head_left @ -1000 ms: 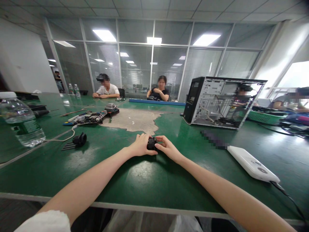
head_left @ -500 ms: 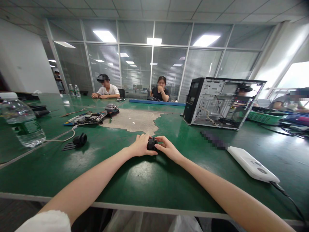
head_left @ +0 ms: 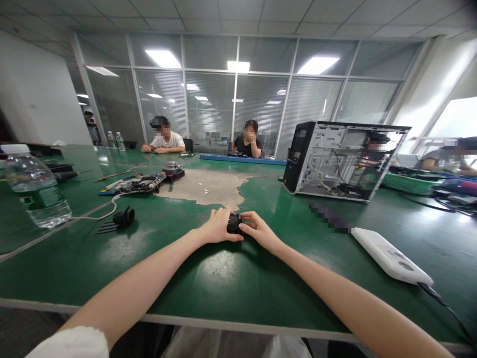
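Observation:
Both my hands meet over the green table (head_left: 223, 283), around a small black object (head_left: 234, 223) whose exact kind I cannot make out. My left hand (head_left: 218, 226) closes on its left side, thumb along the near edge. From the right, my right hand (head_left: 260, 231) pinches it between thumb and fingers. Much of the object is hidden by the fingers. To the left lies a black round part with several prongs (head_left: 121, 217). Farther back on that side sits a circuit board (head_left: 136, 183) with a fan-like piece (head_left: 173, 169) at its end.
An opened computer case (head_left: 303, 159) stands back right. A white power bank-like device (head_left: 391, 254) with a cable lies at right. A water bottle (head_left: 40, 196) stands at left. A green basket (head_left: 410, 183) holds cables. Two people sit across the table; others are at the far right.
My hands stay around the black object, almost still. The view has shifted very slightly. The person in black across the table has moved a hand from the mouth toward the side of the face.

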Demonstrator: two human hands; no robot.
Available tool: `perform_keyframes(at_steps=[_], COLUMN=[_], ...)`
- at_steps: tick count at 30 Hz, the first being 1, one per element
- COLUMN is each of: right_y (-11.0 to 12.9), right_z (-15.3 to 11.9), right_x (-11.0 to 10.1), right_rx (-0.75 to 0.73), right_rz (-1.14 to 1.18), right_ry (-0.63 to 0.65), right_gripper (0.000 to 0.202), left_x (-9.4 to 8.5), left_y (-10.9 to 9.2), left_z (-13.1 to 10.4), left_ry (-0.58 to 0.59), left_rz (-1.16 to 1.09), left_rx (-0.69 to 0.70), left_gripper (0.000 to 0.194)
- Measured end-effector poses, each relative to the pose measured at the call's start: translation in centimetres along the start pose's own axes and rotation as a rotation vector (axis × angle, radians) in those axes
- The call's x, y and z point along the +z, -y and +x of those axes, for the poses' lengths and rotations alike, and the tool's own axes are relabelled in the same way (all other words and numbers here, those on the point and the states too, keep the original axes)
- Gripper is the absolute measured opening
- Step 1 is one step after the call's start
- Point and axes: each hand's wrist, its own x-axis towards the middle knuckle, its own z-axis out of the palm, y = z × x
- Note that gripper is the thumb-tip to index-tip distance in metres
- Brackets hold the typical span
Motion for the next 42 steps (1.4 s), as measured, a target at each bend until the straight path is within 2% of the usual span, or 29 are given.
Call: perform_keyframes(at_steps=[5, 9, 16, 22, 27, 32, 36, 42], right_y=[0.47, 0.76, 0.07, 0.58, 0.54, 0.21, 0.55, 0.71], right_z=[-0.26, -0.27, -0.04, -0.26, -0.07, -0.08, -0.31, -0.2], right_x=[-0.04, -0.08, -0.05, -0.07, -0.14, -0.18, -0.18, -0.13], right_rx=[-0.045, -0.024, 0.042, -0.042, -0.009, 0.033, -0.006, -0.011], right_rz=[0.089, 0.061, 0.01, 0.084, 0.052, 0.035, 0.08, 0.051], right_ry=[0.06, 0.036, 0.0, 0.059, 0.018, 0.02, 0.071, 0.025], right_gripper=[0.03, 0.025, 0.033, 0.032, 0.026, 0.03, 0.034, 0.026], left_x=[-0.06, -0.1, -0.36, -0.54, -0.44, -0.35, -0.38, -0.31], left_y=[-0.01, -0.04, -0.14, -0.31, -0.34, -0.22, -0.16, -0.12], left_z=[-0.06, -0.14, -0.14, -0.15, -0.11, -0.13, -0.16, -0.17], left_ry=[0.001, -0.002, 0.01, 0.023, 0.012, 0.011, 0.013, 0.005], left_rz=[0.007, 0.012, -0.008, -0.007, 0.0, -0.006, -0.013, -0.018], left_rx=[-0.006, 0.001, -0.012, -0.029, -0.016, -0.015, -0.013, -0.013], left_gripper=[0.067, 0.066, 0.067, 0.066, 0.066, 0.067, 0.067, 0.068])
